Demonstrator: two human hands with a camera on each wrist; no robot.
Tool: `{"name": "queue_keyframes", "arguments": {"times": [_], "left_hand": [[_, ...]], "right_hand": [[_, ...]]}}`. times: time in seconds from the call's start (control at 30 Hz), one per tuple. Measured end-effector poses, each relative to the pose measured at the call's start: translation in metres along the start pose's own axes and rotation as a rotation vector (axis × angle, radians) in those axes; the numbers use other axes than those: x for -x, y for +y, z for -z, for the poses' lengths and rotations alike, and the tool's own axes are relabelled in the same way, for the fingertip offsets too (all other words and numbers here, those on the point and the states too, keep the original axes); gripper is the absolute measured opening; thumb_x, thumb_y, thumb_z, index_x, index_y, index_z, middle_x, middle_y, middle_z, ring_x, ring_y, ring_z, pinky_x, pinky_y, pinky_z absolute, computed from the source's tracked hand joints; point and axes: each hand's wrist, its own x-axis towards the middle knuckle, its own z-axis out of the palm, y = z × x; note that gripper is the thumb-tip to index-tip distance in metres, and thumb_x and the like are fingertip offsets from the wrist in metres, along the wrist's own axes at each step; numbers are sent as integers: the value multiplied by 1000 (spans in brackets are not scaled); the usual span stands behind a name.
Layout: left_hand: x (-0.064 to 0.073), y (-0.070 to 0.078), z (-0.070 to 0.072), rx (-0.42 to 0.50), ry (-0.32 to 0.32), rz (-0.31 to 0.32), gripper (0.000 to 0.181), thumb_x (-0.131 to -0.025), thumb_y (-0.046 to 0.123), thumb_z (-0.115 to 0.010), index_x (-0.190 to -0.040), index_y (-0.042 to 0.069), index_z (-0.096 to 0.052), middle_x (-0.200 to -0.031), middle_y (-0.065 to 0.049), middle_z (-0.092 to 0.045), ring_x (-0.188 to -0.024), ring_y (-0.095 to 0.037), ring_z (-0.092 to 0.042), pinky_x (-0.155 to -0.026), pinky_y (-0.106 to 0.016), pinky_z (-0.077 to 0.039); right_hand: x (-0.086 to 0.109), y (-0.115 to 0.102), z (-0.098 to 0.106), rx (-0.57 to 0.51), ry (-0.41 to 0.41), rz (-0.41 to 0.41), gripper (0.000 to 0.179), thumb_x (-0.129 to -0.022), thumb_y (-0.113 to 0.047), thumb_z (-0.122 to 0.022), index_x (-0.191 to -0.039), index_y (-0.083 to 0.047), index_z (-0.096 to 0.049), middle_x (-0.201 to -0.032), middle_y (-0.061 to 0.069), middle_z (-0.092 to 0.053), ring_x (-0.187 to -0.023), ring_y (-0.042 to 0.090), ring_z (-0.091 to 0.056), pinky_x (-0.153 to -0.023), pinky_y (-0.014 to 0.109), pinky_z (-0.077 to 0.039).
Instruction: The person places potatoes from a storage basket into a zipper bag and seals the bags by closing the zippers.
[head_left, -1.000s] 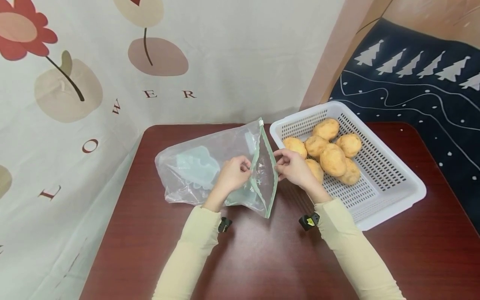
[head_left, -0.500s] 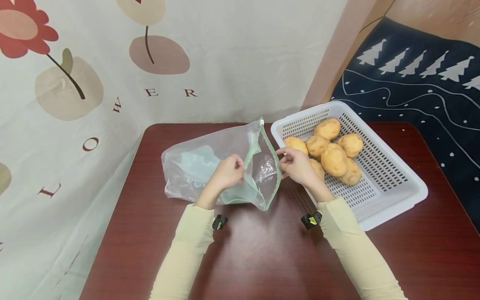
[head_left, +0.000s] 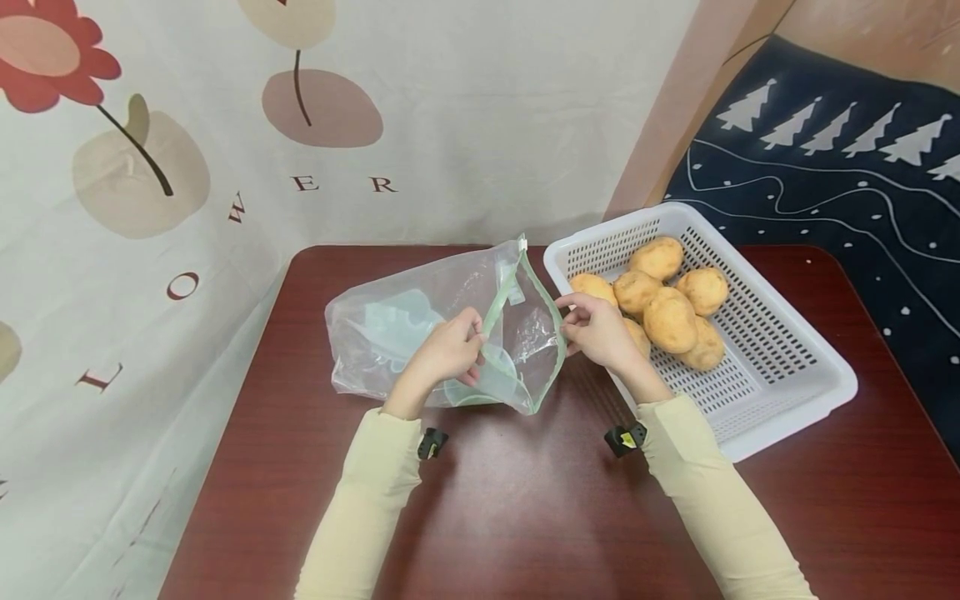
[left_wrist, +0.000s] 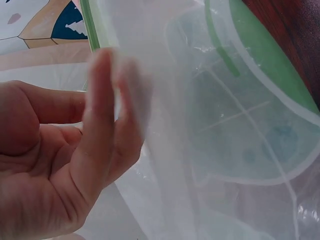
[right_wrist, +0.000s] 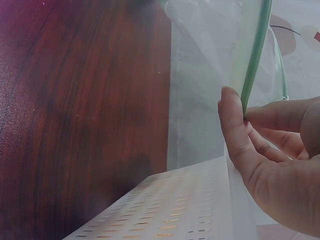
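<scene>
A clear zip bag with green edging and a pale blue-green print lies on the table, its mouth gaping toward the right. My left hand pinches the near-left side of the green edge. In the left wrist view, thumb and fingertips of that hand meet at the green strip, and the fingers blur slightly. On the opposite side of the mouth, my right hand pinches the other green edge between thumb and index finger. A white slider sits at the top corner of the bag.
A white slotted plastic basket holding several potatoes stands right beside my right hand. Both rest on a dark red wooden table. Behind hang a pale flower-printed cloth and a dark blue cloth with white trees.
My left hand has moved left with its edge of the zip bag, and the mouth has widened. The right hand has shifted slightly right. The basket stays in place.
</scene>
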Motion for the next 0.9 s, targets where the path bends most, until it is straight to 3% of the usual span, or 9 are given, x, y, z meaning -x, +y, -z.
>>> {"name": "queue_keyframes", "arguments": {"times": [0.33, 0.47, 0.7, 0.9], "left_hand": [[1, -2, 1, 88, -51, 47, 9, -100, 12, -30, -93, 6, -28, -78, -22, -59, -59, -31, -63, -53, -37, -59], [1, -5, 2, 154, -34, 66, 9, -101, 12, -27, -93, 6, -27, -82, -24, -60, -61, -33, -64, -56, -39, -60], [5, -12, 10, 257, 0, 72, 11, -101, 12, -26, -92, 5, -25, -94, -29, -60, -66, -34, -64, -59, -39, -60], [10, -17, 20, 291, 14, 46, 8, -100, 9, -27, -93, 6, -25, -99, -30, -57, -75, -38, -64, -59, -34, -60]], "right_hand": [[-1, 1, 3, 12, 9, 4, 35, -80, 15, -49, -115, 9, -53, -74, 20, -57, -50, 17, -57, -51, 39, -59], [-1, 1, 7, 53, 14, -14, 35, -82, 12, -50, -116, 6, -54, -75, 18, -57, -49, 18, -58, -48, 31, -58], [0, -2, 15, 43, 19, -58, 33, -82, 12, -47, -113, 6, -55, -73, 17, -55, -50, 23, -61, -50, 32, -59], [0, -5, 24, 35, 51, -71, 29, -82, 12, -45, -109, 9, -56, -73, 18, -56, -51, 25, -62, -51, 32, -59]]}}
